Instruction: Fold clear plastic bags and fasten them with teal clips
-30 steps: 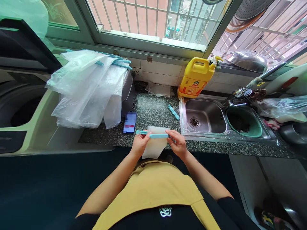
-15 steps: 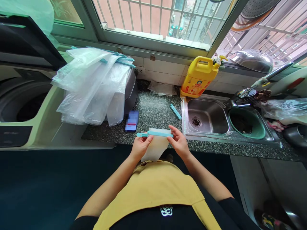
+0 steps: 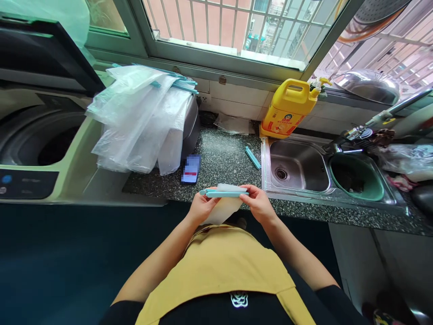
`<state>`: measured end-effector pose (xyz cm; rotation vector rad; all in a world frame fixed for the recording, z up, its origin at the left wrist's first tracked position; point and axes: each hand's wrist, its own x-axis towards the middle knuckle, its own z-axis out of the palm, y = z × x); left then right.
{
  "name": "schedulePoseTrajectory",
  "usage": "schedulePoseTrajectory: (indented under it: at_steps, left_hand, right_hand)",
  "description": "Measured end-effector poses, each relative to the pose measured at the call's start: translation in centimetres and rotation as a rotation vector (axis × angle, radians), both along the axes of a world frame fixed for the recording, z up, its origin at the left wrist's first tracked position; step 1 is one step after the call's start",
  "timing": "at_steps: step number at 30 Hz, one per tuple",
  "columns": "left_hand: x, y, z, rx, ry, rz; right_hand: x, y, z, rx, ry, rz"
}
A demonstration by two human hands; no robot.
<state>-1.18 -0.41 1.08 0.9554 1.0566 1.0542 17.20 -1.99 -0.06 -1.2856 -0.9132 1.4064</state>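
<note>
A light-blue bag sealing clip (image 3: 225, 194) lies across the top of a whitish plastic bag (image 3: 223, 210) in front of my body. My left hand (image 3: 200, 206) is closed on the clip's hinged left end. Closed on its other end is my right hand (image 3: 259, 203), thumb in front and fingers behind. A flap of the bag stands up behind the clip, and the rest hangs below it. Whether the clip is fully latched is too small to tell. Another blue clip (image 3: 253, 158) lies on the speckled counter (image 3: 223, 155), left of the sink.
Several clear bags with blue clips (image 3: 142, 122) are heaped over a dark box (image 3: 191, 122). A phone (image 3: 191, 169) lies beside them. A yellow jug (image 3: 289, 108) stands behind the steel sink (image 3: 297, 164), which holds a green basin (image 3: 358, 178). An open washing machine (image 3: 72, 167) is at left.
The clip's two arms have come together over the bag's top, and my right fingers have closed in around its right end. The view has shifted slightly.
</note>
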Motion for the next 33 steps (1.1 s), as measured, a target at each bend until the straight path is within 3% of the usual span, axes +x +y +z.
schedulePoseTrajectory:
  at_steps: [9,15,20,23,33]
  left_hand:
    - [-1.7,-0.1,-0.4,0.023,0.018,-0.074]
    - [-3.2,-0.7,2.1,0.296,0.226,0.02]
    - [-3.3,-1.4,3.9,0.436,0.28,-0.048]
    - [-3.3,-1.4,4.4,0.512,0.333,-0.069]
    - [-3.3,-1.2,4.7,0.699,0.433,-0.03]
  right_hand:
    - [0.5,-0.3,0.5,0.021,-0.013,-0.011]
    - [1.0,-1.5,2.5,0.147,-0.126,-0.028]
    - [1.8,-1.9,4.6,0.274,-0.318,0.146]
    - [2.0,-2.0,5.5,0.377,-0.468,0.242]
    - [1.7,-2.2,6.2,0.509,-0.546,0.229]
